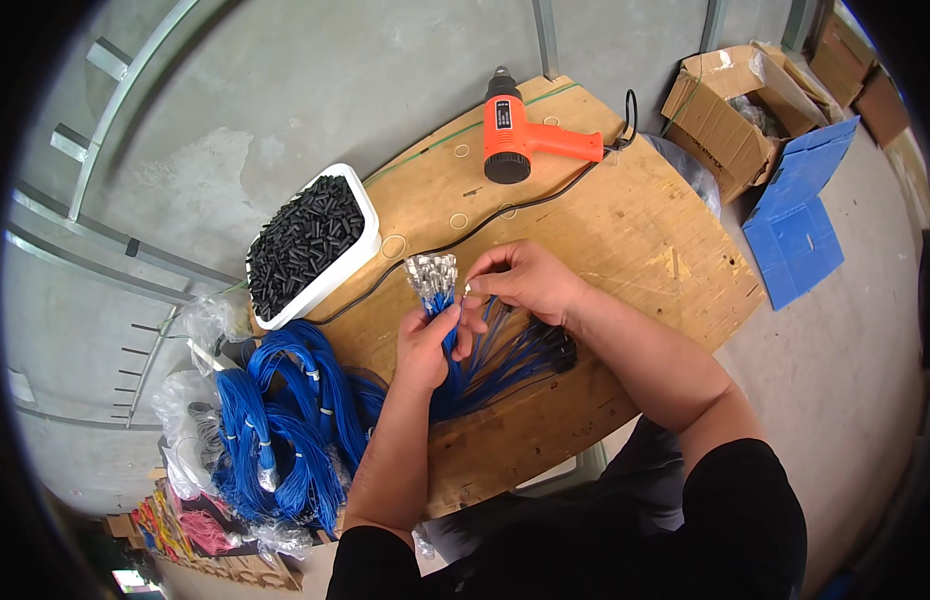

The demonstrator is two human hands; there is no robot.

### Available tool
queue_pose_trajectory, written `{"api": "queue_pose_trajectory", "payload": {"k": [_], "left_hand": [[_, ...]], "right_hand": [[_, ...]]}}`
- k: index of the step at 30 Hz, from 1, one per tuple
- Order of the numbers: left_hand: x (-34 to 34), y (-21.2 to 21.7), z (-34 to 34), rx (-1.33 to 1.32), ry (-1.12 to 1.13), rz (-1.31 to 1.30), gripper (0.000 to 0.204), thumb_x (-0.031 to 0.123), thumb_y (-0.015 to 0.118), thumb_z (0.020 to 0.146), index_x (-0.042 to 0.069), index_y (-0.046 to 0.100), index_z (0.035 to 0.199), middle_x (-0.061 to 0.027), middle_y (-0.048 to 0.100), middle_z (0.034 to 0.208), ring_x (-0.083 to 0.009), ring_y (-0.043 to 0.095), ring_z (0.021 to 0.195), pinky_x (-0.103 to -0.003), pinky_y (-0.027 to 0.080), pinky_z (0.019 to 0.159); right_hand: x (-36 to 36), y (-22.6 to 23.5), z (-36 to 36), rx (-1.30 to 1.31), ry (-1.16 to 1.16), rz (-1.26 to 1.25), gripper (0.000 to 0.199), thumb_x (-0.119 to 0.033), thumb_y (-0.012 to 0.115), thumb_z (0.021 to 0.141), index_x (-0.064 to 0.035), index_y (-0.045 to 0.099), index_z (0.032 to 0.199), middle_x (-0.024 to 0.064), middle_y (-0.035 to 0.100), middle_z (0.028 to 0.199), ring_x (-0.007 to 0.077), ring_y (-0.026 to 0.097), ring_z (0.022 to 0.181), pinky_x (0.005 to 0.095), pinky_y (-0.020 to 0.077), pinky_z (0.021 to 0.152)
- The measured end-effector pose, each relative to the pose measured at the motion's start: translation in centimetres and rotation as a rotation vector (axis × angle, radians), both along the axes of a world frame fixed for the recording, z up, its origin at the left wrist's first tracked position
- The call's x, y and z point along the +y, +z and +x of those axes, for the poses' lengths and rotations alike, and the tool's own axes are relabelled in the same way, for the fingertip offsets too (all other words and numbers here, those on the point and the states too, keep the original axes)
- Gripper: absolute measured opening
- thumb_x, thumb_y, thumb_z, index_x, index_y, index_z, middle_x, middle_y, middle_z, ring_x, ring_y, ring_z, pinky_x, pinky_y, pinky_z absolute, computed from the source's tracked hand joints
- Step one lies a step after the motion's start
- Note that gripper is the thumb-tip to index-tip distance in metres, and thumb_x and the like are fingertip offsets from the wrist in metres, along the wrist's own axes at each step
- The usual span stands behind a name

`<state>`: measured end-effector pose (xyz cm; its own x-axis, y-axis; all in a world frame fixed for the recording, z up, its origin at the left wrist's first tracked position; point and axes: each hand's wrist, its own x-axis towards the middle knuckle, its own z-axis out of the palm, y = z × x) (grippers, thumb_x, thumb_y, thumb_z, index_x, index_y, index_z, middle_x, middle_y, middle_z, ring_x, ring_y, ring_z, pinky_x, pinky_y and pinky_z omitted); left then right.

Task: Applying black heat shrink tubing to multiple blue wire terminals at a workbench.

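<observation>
My left hand (425,348) is closed round a bundle of blue wires (438,303), just below their silver metal terminals (431,270), which point away from me. My right hand (533,284) pinches a single wire terminal (468,289) between thumb and fingertips, close to the right side of the bundle. Beyond my hands to the right, more wires fan out over the wooden table, and dark pieces (557,345) sit at their ends under my right forearm. Part of the bundle is hidden behind my left fingers.
A white tub (363,248) full of short black tubes stands at the back left. An orange heat gun (515,140) lies at the back, its black cord (455,243) crossing the wooden table (665,240). Coiled blue wires (285,420) hang over the left edge. Cardboard boxes (720,125) stand beyond the right.
</observation>
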<state>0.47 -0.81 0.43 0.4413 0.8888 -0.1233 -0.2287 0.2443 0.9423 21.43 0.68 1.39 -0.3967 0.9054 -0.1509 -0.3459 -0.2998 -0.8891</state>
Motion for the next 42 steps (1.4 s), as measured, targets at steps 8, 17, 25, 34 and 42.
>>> {"api": "queue_pose_trajectory", "payload": {"k": [8, 17, 25, 34, 42], "left_hand": [[0.2, -0.3, 0.6, 0.076, 0.213, -0.064, 0.02, 0.009, 0.072, 0.09, -0.002, 0.065, 0.105, -0.0096, 0.07, 0.084, -0.0161, 0.067, 0.067, -0.028, 0.054, 0.058], [0.3, -0.2, 0.7, 0.071, 0.184, -0.067, 0.017, 0.009, 0.074, 0.087, 0.0, 0.066, 0.098, -0.0063, 0.066, 0.078, -0.0141, 0.063, 0.063, -0.027, 0.05, 0.055], [0.7, -0.3, 0.3, 0.006, 0.231, -0.153, 0.017, 0.01, 0.076, 0.084, 0.0, 0.065, 0.092, -0.0044, 0.063, 0.072, -0.0117, 0.056, 0.056, -0.025, 0.042, 0.05], [0.9, -0.6, 0.1, -0.04, 0.212, -0.15, 0.019, 0.01, 0.076, 0.085, -0.001, 0.067, 0.097, -0.0041, 0.064, 0.074, -0.0106, 0.056, 0.056, -0.025, 0.043, 0.05], [0.9, -0.6, 0.2, -0.064, 0.226, -0.148, 0.015, 0.011, 0.075, 0.085, 0.0, 0.065, 0.089, -0.0033, 0.062, 0.071, -0.0104, 0.055, 0.055, -0.024, 0.04, 0.048]], "right_hand": [[0.0, -0.5, -0.4, -0.168, -0.173, 0.211, 0.01, -0.006, 0.071, 0.086, 0.0016, 0.068, 0.092, 0.0017, 0.064, 0.079, 0.0044, 0.05, 0.061, 0.0201, 0.0379, 0.053], [0.6, 0.4, 1.3, 0.149, -0.086, -0.172, 0.007, -0.011, 0.064, 0.091, -0.0035, 0.064, 0.091, -0.0008, 0.056, 0.073, 0.0058, 0.04, 0.051, 0.0212, 0.0279, 0.045], [1.6, 0.1, 1.5, 0.336, -0.207, -0.262, 0.013, -0.003, 0.048, 0.098, -0.0006, 0.056, 0.108, 0.0085, 0.06, 0.088, 0.0117, 0.047, 0.062, 0.022, 0.0363, 0.052], [1.6, -0.6, 1.4, 0.359, -0.126, -0.278, 0.018, -0.015, 0.049, 0.103, -0.0003, 0.057, 0.109, 0.0067, 0.06, 0.086, 0.0098, 0.045, 0.062, 0.018, 0.0338, 0.046], [1.4, -0.6, 1.6, 0.403, -0.15, -0.332, 0.022, -0.019, 0.054, 0.101, -0.0003, 0.059, 0.112, 0.001, 0.052, 0.079, 0.0085, 0.044, 0.065, 0.0181, 0.0319, 0.047]]}}
